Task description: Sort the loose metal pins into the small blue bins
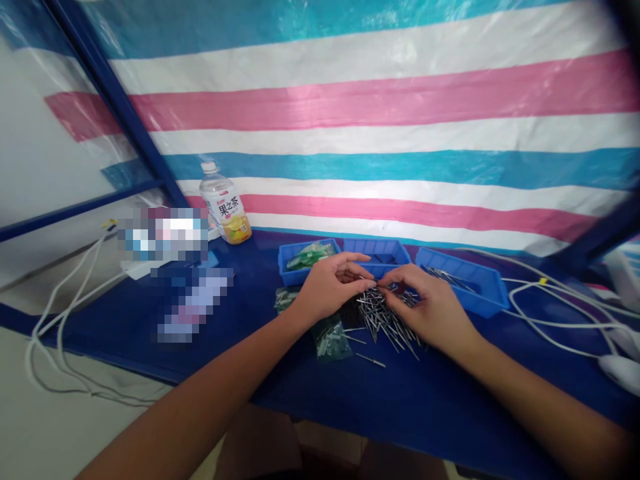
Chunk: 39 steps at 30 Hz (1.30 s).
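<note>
A loose pile of thin metal pins (385, 320) lies on the blue table (240, 347). My left hand (327, 287) hovers at the pile's left edge, fingers curled in a pinch over the pins. From the right, my right hand (430, 303) meets it with fingertips pinched at the top of the pile. The fingertips of both hands nearly touch. What each pinch holds is too small to name. Small clear bags of green parts (333, 340) lie under and beside my left wrist.
Three blue trays stand behind the hands: left (300, 257) with green bags, middle (383, 253), right (473, 283) holding metal pins. A tea bottle (225, 207) stands at the back left. White cables (550, 313) run along the right; more hang at the left edge.
</note>
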{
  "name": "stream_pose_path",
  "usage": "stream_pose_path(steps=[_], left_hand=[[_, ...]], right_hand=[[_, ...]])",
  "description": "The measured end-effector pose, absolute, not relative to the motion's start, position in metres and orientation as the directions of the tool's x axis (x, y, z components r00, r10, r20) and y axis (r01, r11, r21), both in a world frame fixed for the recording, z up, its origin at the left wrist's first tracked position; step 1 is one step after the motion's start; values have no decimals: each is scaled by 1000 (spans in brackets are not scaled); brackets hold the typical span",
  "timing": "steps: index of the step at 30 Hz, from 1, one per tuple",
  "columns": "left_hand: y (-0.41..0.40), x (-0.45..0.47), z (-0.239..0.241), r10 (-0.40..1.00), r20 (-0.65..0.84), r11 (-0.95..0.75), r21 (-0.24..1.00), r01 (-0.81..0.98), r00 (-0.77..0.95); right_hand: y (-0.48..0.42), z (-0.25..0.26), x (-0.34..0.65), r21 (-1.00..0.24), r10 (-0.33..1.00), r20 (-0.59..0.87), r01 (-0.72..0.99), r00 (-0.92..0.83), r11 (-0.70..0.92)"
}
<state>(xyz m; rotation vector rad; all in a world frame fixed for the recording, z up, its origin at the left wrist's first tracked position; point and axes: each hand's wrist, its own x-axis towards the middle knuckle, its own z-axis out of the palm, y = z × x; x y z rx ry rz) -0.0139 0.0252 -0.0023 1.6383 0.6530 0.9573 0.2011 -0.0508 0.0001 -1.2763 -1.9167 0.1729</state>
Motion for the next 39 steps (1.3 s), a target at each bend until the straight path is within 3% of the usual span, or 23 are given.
stream_pose_path(steps=[8, 13, 18, 25, 31, 34, 39], left_hand=[[20, -11, 1, 770, 190, -171, 981, -89, 610], [21, -13, 2, 774, 230, -224, 971, -85, 590], [16, -14, 2, 722, 132, -178, 984, -2, 680], [14, -12, 0, 749, 259, -348, 937, 29, 610], [21, -13, -2, 779, 253, -285, 958, -36, 573], [24, -14, -4, 796, 245, -259, 964, -55, 554], [25, -16, -2, 806, 248, -336, 939, 70, 537]], right_hand=[[-54, 0, 195, -599, 883, 450, 689, -133, 409], [-55, 4, 196, -658, 881, 463, 628, -98, 416], [-54, 6, 202, -565, 855, 511, 715, -89, 412], [-50, 5, 203, -480, 814, 563, 745, -143, 462], [-51, 4, 200, -553, 851, 485, 684, -201, 476], [-52, 4, 198, -597, 871, 469, 673, -148, 436], [-52, 5, 201, -652, 877, 476, 642, -66, 403]])
